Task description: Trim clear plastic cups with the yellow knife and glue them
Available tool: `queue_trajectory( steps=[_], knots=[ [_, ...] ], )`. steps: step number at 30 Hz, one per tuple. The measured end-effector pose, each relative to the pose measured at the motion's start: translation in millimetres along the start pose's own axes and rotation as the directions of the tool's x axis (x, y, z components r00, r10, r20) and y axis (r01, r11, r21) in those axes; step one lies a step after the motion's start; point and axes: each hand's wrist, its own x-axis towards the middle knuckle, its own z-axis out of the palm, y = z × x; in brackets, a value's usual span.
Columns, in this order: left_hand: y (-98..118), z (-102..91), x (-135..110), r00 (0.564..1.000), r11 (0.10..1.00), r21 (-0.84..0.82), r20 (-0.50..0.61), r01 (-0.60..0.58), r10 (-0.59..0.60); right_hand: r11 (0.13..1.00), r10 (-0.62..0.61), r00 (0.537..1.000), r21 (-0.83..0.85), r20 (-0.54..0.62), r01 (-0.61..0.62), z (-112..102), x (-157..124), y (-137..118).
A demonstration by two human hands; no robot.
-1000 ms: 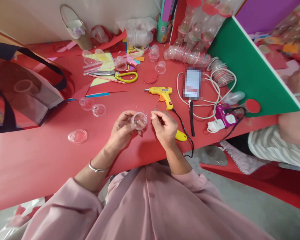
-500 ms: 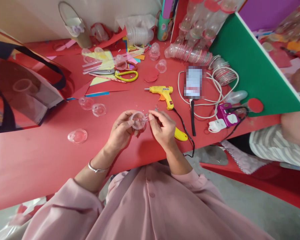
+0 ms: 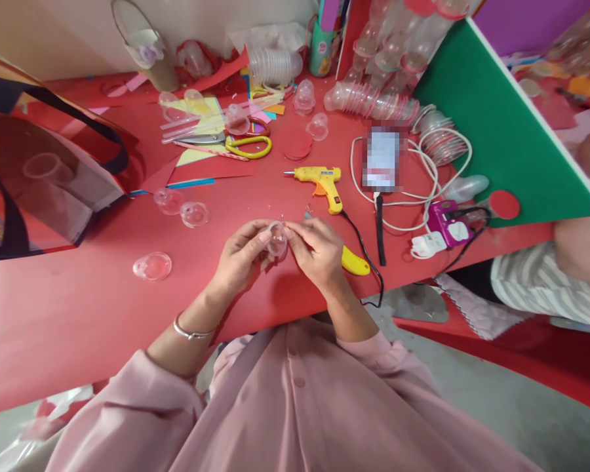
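Note:
My left hand (image 3: 243, 255) is closed on a small clear plastic cup (image 3: 276, 240), thumb on the near side and fingers behind. The cup is tilted so that its round mouth faces me. The thumb and fingers of my right hand (image 3: 319, 252) pinch at the cup's right rim; anything small between the fingertips is hidden. A yellow glue gun (image 3: 322, 180) lies just beyond my right hand. Partly behind that hand is a yellow-handled tool (image 3: 355, 262). Similar clear cups (image 3: 194, 214) lie left of my hands, one of them a lone cup (image 3: 152, 267) nearer me.
Scissors (image 3: 248, 145) lie on coloured paper at the back. A phone (image 3: 381, 157), white cable and purple power adapter (image 3: 447, 226) are on the right, before a green panel (image 3: 496, 131). A bag (image 3: 54, 177) stands left. Another person's arm (image 3: 583, 249) is at far right.
My right fingertips have moved left, from just beside the cup onto its rim. The cup has turned a little in my left hand and shifted slightly right.

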Motion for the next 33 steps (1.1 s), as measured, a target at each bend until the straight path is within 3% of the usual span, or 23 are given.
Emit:
queue_trajectory(
  steps=[12,18,25,33],
  knots=[
    [1.2,-8.7,-1.8,1.000,0.996,0.091,0.022,-0.005,0.003,0.997,0.060,0.983,0.038,0.172,-0.068,-3.1,1.4,-4.1],
    [2.4,-7.4,-0.5,1.000,0.996,0.082,0.014,0.021,-0.022,0.998,0.029,0.989,0.054,0.142,-0.037,-2.4,0.9,-2.8],
    [5.7,-7.3,0.6,0.999,0.993,0.108,0.016,0.039,-0.041,0.985,0.092,0.980,0.127,0.178,-0.116,-5.7,2.6,-6.6],
    [6.9,-8.6,5.4,0.987,0.988,-0.038,0.069,0.146,-0.144,0.970,0.109,0.989,0.206,0.103,-0.128,-7.1,3.8,-9.1]
  ],
)
